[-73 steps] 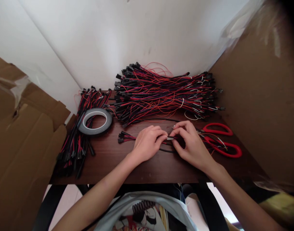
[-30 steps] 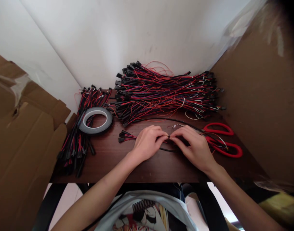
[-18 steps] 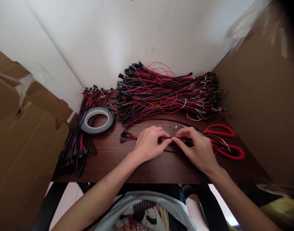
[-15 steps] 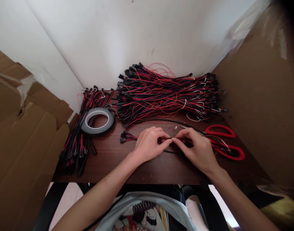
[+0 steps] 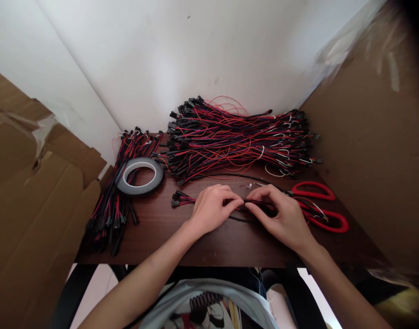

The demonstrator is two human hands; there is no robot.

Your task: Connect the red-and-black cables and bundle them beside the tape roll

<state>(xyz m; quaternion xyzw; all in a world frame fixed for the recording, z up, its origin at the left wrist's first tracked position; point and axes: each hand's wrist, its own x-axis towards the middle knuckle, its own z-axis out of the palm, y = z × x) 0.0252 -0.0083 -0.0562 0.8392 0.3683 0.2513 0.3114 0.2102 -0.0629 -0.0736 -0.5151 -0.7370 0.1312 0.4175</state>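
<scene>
- Wire bundle (image 5: pixel 185 199): lies left to right across the dark table (image 5: pixel 154 235), near the front; its connector ends show beyond the left hand (image 5: pixel 212 208), and its middle runs between both hands.
- Left hand: back upward, fingers curled and directed right; thumb and forefinger tips meet, pinching the bundle.
- Right hand: fingers arched and directed left; thumb and forefinger tips sit at the bundle, just beside the left fingertips. Pressure of this grip cannot be determined.
- Forearms: enter from the lower corners, bare, converging toward the table's middle.
- Scissors (image 5: pixel 319 192): red handles rest to the right of the right hand.
- Tape roll (image 5: pixel 153 183): lies on the smaller cable pile (image 5: pixel 110 205), well left of the hands.
</scene>
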